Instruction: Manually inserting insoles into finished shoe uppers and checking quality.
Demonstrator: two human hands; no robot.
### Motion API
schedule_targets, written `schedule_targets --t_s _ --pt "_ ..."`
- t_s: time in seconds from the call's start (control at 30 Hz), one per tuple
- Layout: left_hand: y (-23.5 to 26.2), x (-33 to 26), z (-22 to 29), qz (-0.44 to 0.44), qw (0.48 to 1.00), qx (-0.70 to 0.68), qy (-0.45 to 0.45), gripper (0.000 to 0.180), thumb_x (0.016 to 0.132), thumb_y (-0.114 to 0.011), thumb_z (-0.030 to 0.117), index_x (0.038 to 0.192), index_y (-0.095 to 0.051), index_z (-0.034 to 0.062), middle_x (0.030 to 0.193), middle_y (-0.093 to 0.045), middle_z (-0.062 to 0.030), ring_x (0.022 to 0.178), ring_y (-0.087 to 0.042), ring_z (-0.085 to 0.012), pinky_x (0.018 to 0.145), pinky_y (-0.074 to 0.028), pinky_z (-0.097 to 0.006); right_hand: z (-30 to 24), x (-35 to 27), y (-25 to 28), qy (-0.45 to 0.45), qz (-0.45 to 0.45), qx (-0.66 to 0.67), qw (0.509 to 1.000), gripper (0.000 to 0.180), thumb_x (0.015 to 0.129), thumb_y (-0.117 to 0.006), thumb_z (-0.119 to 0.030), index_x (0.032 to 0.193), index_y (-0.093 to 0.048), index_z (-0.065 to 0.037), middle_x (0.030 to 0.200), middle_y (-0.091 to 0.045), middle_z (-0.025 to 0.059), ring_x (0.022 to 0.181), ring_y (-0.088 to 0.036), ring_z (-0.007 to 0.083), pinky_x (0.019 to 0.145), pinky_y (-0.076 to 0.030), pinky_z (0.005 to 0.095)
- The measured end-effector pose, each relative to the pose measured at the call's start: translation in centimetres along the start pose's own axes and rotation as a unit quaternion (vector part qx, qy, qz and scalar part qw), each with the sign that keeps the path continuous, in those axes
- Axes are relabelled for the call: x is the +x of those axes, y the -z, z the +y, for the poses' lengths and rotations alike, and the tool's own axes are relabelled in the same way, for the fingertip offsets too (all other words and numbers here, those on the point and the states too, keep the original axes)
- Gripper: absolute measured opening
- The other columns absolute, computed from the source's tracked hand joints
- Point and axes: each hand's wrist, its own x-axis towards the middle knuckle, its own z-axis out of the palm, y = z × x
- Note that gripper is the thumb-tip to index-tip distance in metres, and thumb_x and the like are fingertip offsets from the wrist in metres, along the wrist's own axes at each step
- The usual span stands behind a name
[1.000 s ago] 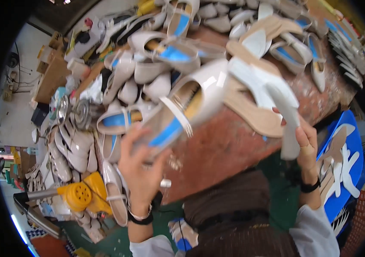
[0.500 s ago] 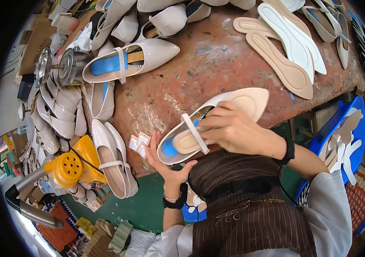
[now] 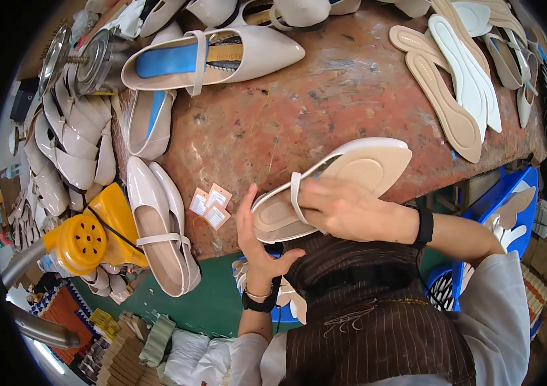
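A pale glossy pointed shoe (image 3: pixel 280 196) with an instep strap tilts at the table's near edge, its toe to the right. A beige insole (image 3: pixel 383 170) lies along it. The insole's heel end sits inside the shoe's heel, while its pointed front spreads over the toe. My left hand (image 3: pixel 262 248) cups the heel from outside, fingers stretched up and thumb wide apart. My right hand (image 3: pixel 347 209) has its fingers bent over the insole's middle, beside the strap. Its fingertips are hidden in the shoe and slightly blurred.
Small printed tags (image 3: pixel 212 206) lie left of the shoe. A strapped shoe with blue lining (image 3: pixel 273 55) stands farther back. Loose insoles (image 3: pixel 440 103) are at the right. A shoe pair (image 3: pixel 151 225) and a yellow machine (image 3: pixel 109 225) are left; a blue bin (image 3: pixel 524 186) stands right.
The insole has slid back toward the heel and now covers the blue lining there. My left fingers have straightened. The view has shifted, so the tags look farther from my left hand.
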Motion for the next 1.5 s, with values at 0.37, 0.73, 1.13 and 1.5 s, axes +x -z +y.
schedule_targets --t_s 0.37,0.73,1.13,1.5 --pt "-1.2 1.0 1.0 0.084 0.995 0.013 0.056 0.025 0.077 -0.041 0.004 0.100 -0.051 0.0003 0.129 -0.056 -0.0257 0.122 -0.053 -0.0378 0.109 -0.036 -0.049 -2.3 1.4 -2.2 -0.011 -0.014 -0.088 0.996 0.025 0.078 -0.060 -0.014 0.094 -0.074 -0.002 0.110 -0.071 0.0145 0.109 -0.067 0.0278 0.104 -0.045 0.0382" --pt "-6.0 0.5 7.9 0.007 0.981 0.191 0.042 0.060 0.079 -0.073 0.011 0.134 -0.051 0.0005 0.155 -0.031 -0.0274 0.126 -0.046 -0.0427 0.108 -0.038 -0.047 2.0 -0.4 5.7 -0.189 0.300 -0.322 0.878 0.027 0.074 -0.066 -0.009 0.098 -0.068 0.003 0.109 -0.064 0.0262 0.098 -0.060 0.0449 0.090 -0.051 0.0465" --pt "-8.7 1.4 10.5 -0.254 0.917 0.305 0.038 0.034 0.072 -0.079 0.021 0.102 -0.071 0.0055 0.113 -0.064 -0.0085 0.085 -0.059 -0.0322 0.061 -0.057 -0.040 -4.5 -5.6 2.3 -0.229 0.124 -0.160 0.952 0.038 0.080 -0.060 -0.002 0.118 -0.055 0.003 0.120 -0.061 0.0261 0.117 -0.061 0.0397 0.115 -0.029 0.0565" --pt "-8.9 2.4 10.7 -0.200 0.932 0.302 0.014 0.032 0.071 -0.079 0.022 0.098 -0.072 0.0063 0.113 -0.065 -0.0058 0.086 -0.058 -0.0297 0.058 -0.055 -0.039 0.4 -1.9 1.4 -0.231 0.152 -0.257 0.926 0.039 0.081 -0.060 -0.008 0.117 -0.059 0.009 0.105 -0.066 0.0216 0.103 -0.066 0.0346 0.118 -0.028 0.0507"
